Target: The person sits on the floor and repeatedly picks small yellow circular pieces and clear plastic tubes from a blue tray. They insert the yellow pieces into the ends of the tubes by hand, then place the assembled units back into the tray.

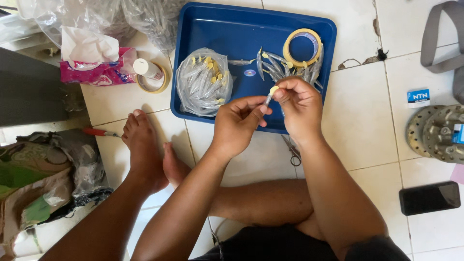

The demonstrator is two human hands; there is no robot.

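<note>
Both hands meet at the centre of the frame, over the near edge of a blue tray (193, 72). The left hand (237, 123) pinches the lower end of a small clear tube (268, 99) between thumb and fingers, and the right hand (299, 104) closes its fingertips on the yellow cap (274, 90) at the tube's top. So both are shut narrow on the one small piece, which sits between them just above the tray's front rim.

On the tray, left of the hands, lies a clear plastic bag (203, 82) full of similar yellow-capped tubes. Behind the right hand, toward the upper right of the tray, a loose heap of tubes (275, 65) lies beside a roll of yellowish tape (302, 47). Scissors (292, 152) lie on the white tiles just below the tray, partly hidden by the right wrist.

At the upper left sit a pink tissue pack (96, 72) and a second tape ring with a small white bottle (145, 67) standing in it. A red-handled tool (99, 132) lies at the left, near the person's bare foot (142, 150). A black phone (429, 197) lies at the lower right, with metal discs (435, 133) above it.
</note>
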